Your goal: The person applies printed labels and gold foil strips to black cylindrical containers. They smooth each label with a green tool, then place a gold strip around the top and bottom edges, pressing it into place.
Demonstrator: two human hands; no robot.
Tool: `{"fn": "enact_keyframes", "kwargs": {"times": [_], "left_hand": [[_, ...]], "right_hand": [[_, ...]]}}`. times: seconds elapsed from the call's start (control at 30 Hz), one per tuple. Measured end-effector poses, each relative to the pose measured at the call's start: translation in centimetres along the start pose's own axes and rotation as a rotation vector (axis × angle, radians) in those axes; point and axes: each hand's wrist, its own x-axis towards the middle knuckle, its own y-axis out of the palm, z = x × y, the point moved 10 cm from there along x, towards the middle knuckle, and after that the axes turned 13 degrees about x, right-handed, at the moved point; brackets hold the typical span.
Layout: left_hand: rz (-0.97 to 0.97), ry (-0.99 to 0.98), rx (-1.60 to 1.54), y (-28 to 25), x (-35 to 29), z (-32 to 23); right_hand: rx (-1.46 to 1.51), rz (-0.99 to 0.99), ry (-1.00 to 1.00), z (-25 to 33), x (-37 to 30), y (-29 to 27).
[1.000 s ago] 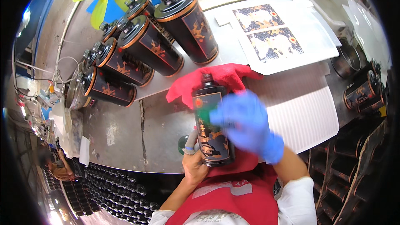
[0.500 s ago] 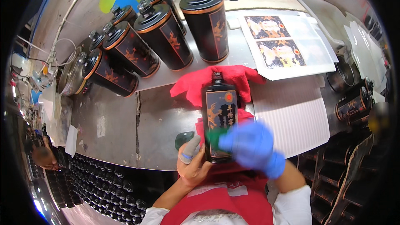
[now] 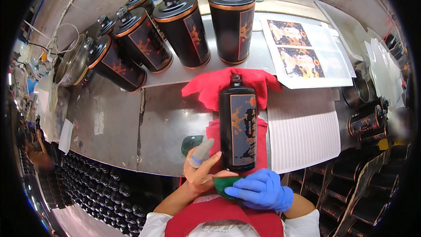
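A black bottle point(image 3: 239, 134) with an orange-and-grey decorated panel lies on red cloth point(image 3: 199, 85), its neck pointing away from me. My left hand point(image 3: 199, 171) steadies its lower left end, thumb against the side and other fingers by the base. One finger of that hand wears a grey cover with a blue band. In my right hand point(image 3: 261, 188), gloved in blue, is a green scraper point(image 3: 224, 187), held just below the bottle's base, close to my left fingers. A second dark green scraper point(image 3: 192, 145) rests on the metal table left of my left hand.
Several black bottles point(image 3: 182, 30) stand along the back left. Printed decal sheets point(image 3: 291, 35) lie at the back right, above a white striped sheet point(image 3: 302, 136). More bottles point(image 3: 366, 120) lie at the far right. Racks of bottles point(image 3: 94, 188) fill the space below the table's front edge point(image 3: 153, 173).
My right hand has drawn the green scraper off the bottle's front, down toward me. The bottle's panel has turned slightly to the right. My view has shifted a little.
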Motion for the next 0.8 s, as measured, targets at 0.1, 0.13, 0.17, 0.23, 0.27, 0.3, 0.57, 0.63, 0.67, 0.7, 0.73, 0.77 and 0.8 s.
{"fn": "enact_keyframes", "kwargs": {"times": [0.1,0.13,0.17,0.23,0.27,0.3,0.57,0.63,0.67,0.7,0.73,0.77,0.8], "left_hand": [[0.001,0.004,-0.018,0.3,0.1,0.1],[-0.007,0.006,-0.028,0.2,0.0,0.1],[-0.023,0.012,-0.039,0.2,0.3,0.1],[-0.034,0.031,-0.044,0.0,0.8,-0.1],[-0.024,0.049,-0.038,-0.2,1.1,-0.4],[-0.015,0.066,-0.031,-0.3,1.3,-0.5],[-0.023,-0.046,-0.120,-0.1,1.1,0.1],[-0.014,-0.096,-0.184,0.2,0.8,0.9],[-0.001,-0.127,-0.192,0.6,0.5,1.5],[0.014,-0.155,-0.209,1.1,0.1,2.2],[0.035,-0.173,-0.231,1.5,0.0,2.5],[0.100,-0.157,-0.197,1.7,-0.3,2.5],[0.141,-0.199,-0.273,2.1,-0.6,2.6]], "right_hand": [[0.051,-0.198,0.223,-3.2,-0.7,-2.8],[-0.009,-0.307,0.265,-4.1,0.1,-4.8],[-0.048,-0.288,0.225,-4.2,0.9,-5.3],[-0.049,-0.009,0.114,-2.7,0.7,-2.4],[-0.026,0.124,0.104,-1.7,1.0,-0.8],[-0.118,0.136,0.157,-2.4,2.0,-0.8],[-0.327,-0.183,0.006,-8.9,13.3,-6.2],[-0.319,-0.075,-0.126,-6.0,9.9,-3.1],[-0.236,-0.006,-0.107,-4.8,7.6,-1.5],[-0.159,0.061,-0.080,-3.8,5.0,0.1],[-0.039,0.115,0.000,-2.8,2.4,1.0],[0.099,0.125,0.110,-2.3,0.7,1.2],[0.230,0.122,0.222,-1.9,-0.9,1.1]]}}
